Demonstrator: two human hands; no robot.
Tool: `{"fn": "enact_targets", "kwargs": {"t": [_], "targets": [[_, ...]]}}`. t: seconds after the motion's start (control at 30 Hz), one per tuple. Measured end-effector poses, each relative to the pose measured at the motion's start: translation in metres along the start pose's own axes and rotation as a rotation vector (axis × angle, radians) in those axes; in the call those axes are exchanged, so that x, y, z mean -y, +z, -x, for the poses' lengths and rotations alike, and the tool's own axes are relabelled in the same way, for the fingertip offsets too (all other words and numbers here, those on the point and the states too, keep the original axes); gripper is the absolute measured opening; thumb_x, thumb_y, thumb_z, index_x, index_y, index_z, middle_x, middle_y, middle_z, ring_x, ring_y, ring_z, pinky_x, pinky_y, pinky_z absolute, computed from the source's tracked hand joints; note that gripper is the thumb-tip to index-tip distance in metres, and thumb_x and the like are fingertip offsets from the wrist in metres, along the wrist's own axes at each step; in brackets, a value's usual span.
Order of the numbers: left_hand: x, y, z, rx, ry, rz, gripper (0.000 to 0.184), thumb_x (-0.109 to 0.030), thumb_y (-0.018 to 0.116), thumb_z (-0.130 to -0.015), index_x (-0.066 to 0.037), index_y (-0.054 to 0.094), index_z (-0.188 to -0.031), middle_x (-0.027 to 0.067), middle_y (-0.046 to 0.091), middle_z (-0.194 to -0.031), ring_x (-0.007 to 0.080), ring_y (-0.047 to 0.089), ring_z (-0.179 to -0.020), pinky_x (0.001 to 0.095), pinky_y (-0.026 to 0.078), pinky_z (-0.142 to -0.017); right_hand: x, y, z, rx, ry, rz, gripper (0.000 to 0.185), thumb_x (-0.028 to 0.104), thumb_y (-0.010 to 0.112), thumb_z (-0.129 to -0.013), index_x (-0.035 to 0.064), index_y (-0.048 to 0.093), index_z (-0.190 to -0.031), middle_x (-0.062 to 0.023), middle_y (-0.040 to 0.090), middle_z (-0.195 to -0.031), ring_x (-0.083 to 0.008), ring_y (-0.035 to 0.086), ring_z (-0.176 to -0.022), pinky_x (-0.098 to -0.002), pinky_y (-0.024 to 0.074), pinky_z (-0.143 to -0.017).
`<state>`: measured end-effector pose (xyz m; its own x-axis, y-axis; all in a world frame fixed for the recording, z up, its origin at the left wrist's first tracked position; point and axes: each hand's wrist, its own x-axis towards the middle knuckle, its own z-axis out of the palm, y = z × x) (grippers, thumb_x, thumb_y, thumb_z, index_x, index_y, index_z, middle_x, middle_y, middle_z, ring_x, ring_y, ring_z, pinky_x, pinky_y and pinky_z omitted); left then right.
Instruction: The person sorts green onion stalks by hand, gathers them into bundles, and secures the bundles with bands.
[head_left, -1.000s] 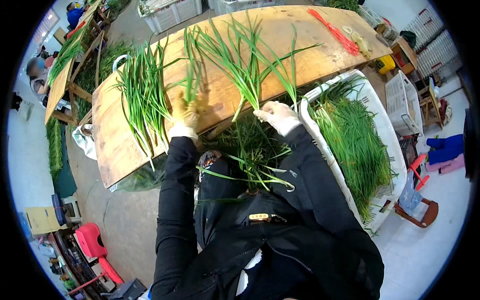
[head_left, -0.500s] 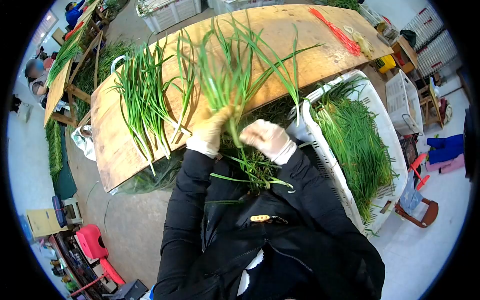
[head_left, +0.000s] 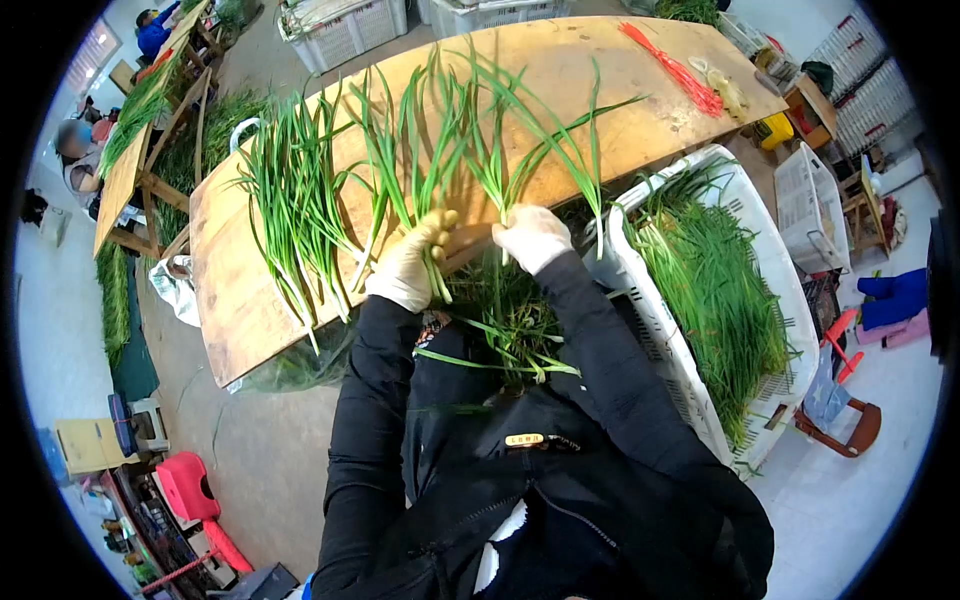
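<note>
– What is held in each hand?
– In the off-white-gloved left hand [head_left: 410,262], a fanned bunch of long green leafy stalks [head_left: 428,165] is grasped low, its stem ends jutting from the fist by the near edge of the tan wooden table [head_left: 250,320]. By the off-white-gloved right hand [head_left: 533,238], a thinner cluster of slim green leafy stalks [head_left: 487,165], lying on the table, appears to be pinched near its base.
– How is this best handled?
– Stems should be gripped lightly to avoid bruising, bases kept even, and stalks drawn gently, since crossed leaves could be snagged.
</note>
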<state>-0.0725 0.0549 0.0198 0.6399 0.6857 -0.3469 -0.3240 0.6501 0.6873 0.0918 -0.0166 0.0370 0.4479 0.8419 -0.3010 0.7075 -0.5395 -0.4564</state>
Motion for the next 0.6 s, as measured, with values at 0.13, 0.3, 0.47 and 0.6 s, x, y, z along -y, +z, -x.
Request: {"fn": "enact_targets", "kwargs": {"t": [0.13,0.3,0.47,0.6], "targets": [[0.008,0.035,0.002,-0.081,-0.038,-0.073,0.024,-0.011,0.065,-0.074,0.002,0.059,-0.093,0.0025,0.057,-0.068,0.0074,0.047,-0.053,0.0166,0.035,-0.047,-0.023,0.02,0.02,-0.291,-0.431,-0.18,0.029,0.037,0.058,-0.072,0.0098,0.05,-0.066,-0.006,0.05,-0.059,-0.0227,0.052,-0.058,-0.0341,0.0428,-0.057],[0.041,0.025,-0.033,0.019,-0.082,-0.075,0.018,-0.012,0.058,-0.079,-0.001,0.061,-0.093,0.0029,0.062,-0.08,0.0092,0.052,-0.062,0.0199,0.039,-0.05,-0.042,0.036,0.012,-0.18,-0.394,-0.538,0.029,0.03,0.066,-0.071,0.0042,0.052,-0.071,-0.0061,0.052,-0.063,-0.0168,0.052,-0.057,-0.0279,0.0423,-0.054],[0.043,0.032,-0.038,-0.044,0.039,-0.124,0.018,-0.009,0.06,-0.077,0.0,0.056,-0.093,0.0121,0.063,-0.087,0.0094,0.051,-0.056,0.0201,0.04,-0.049,-0.034,0.027,0.017,-0.577,-0.7,-0.131,0.027,0.03,0.052,-0.082,0.0061,0.049,-0.069,-0.0088,0.049,-0.061,-0.0259,0.052,-0.058,-0.0355,0.042,-0.052],[0.01,0.063,-0.027,-0.227,-0.055,0.015,0.013,-0.013,0.061,-0.078,-0.003,0.06,-0.086,0.0048,0.061,-0.071,0.0078,0.049,-0.053,0.0206,0.039,-0.045,-0.037,0.02,0.044,-0.547,-0.74,0.041,0.029,0.032,0.044,-0.085,0.009,0.045,-0.067,-0.0063,0.046,-0.057,-0.0223,0.049,-0.051,-0.0315,0.0415,-0.046]]}}
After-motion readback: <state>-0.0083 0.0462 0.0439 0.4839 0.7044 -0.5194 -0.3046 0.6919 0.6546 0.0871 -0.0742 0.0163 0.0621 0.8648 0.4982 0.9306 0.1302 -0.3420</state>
